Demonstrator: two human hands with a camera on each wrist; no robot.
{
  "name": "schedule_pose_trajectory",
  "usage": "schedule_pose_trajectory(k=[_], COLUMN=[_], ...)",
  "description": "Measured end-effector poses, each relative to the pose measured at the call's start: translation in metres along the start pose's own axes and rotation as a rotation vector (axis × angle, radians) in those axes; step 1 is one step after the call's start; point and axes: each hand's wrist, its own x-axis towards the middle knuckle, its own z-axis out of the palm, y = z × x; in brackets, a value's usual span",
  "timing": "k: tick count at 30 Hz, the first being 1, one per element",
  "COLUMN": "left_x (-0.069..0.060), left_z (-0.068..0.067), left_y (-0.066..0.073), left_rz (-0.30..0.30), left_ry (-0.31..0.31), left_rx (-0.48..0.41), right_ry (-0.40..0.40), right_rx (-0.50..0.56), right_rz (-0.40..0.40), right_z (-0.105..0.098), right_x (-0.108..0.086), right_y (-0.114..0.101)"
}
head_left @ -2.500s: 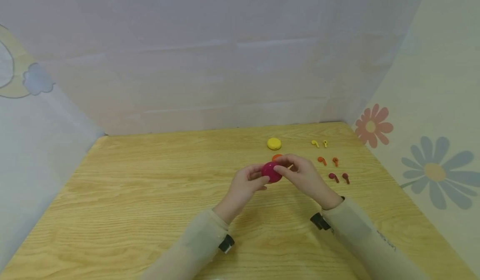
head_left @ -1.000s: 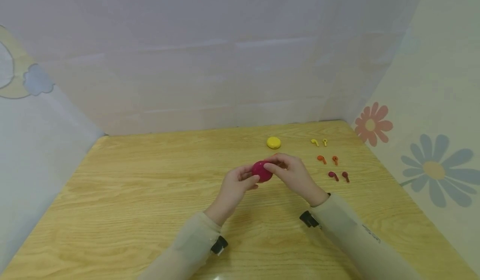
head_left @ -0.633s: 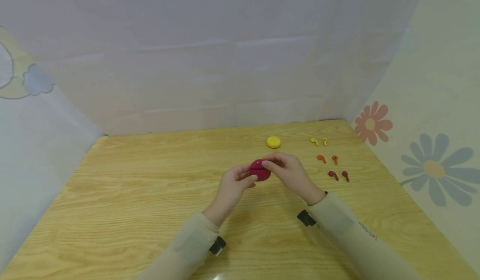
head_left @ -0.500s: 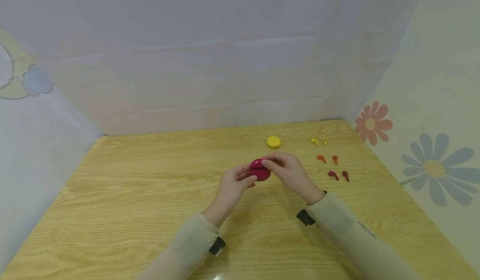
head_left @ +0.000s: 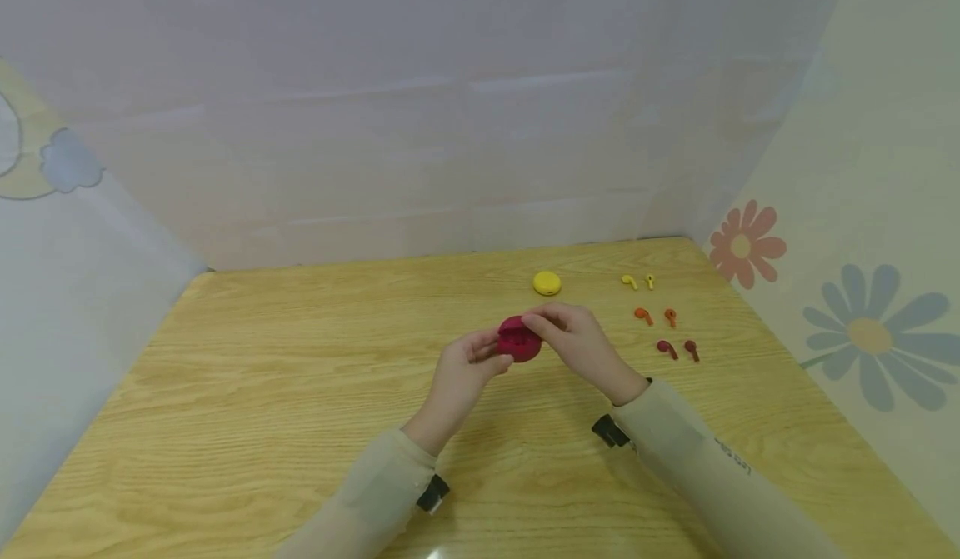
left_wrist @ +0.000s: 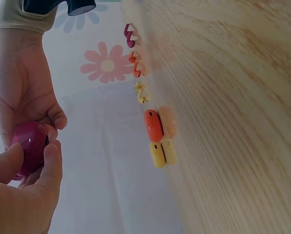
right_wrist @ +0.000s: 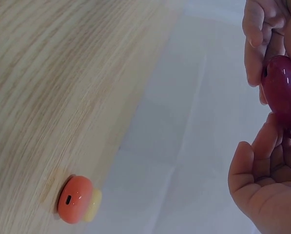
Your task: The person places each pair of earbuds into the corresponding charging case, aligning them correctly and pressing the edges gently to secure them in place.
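A round magenta earbud case (head_left: 519, 344) is held above the table, its lid partly raised and dark slots showing inside. My left hand (head_left: 457, 380) grips the case from the left, thumb in front and fingers behind. On the other side my right hand (head_left: 581, 346) pinches the lid's upper right edge between thumb and fingers. In the left wrist view both hands are around the magenta case (left_wrist: 30, 146). The right wrist view shows only part of the case, cut off by the frame edge. Two magenta earbuds (head_left: 667, 349) lie on the table to the right.
A yellow earbud case (head_left: 547, 283) sits farther back. The orange case (left_wrist: 154, 126) is hidden behind my right hand in the head view. Pairs of yellow earbuds (head_left: 629, 281) and orange earbuds (head_left: 643, 316) lie at the right. Walls border the wooden table (head_left: 300, 392).
Both hands have moved slightly left with the magenta case. Its lid, closed earlier, has swung up under my right thumb, and the gap has widened to show the inside.
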Motion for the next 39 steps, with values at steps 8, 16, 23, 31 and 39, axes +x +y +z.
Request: schedule_pose_trajectory(k=[8, 16, 23, 31, 39], left_x=[-0.001, -0.002, -0.002, -0.003, -0.003], left_z=[0.0, 0.0, -0.003, -0.005, -0.007], left_y=[0.0, -0.001, -0.001, 0.0, -0.001], left_rz=[-0.007, -0.001, -0.009, -0.031, -0.038], left_ry=[-0.005, -0.017, -0.022, 0.004, 0.009], left_rx=[-0.01, -0.014, -0.041, -0.039, -0.03], right_ry=[-0.007, -0.02, 0.003, 0.083, 0.104], right_rx=[-0.003, -0.001, -0.022, -0.054, -0.095], right_rz=[-0.025, -0.038, -0.016, 0.032, 0.017], right_z=[-0.001, -0.001, -0.003, -0.016, -0.031], right_x=[0.001, 0.0, -0.003, -0.013, -0.024], right_y=[0.002, 0.003, 0.003, 0.0, 0.002])
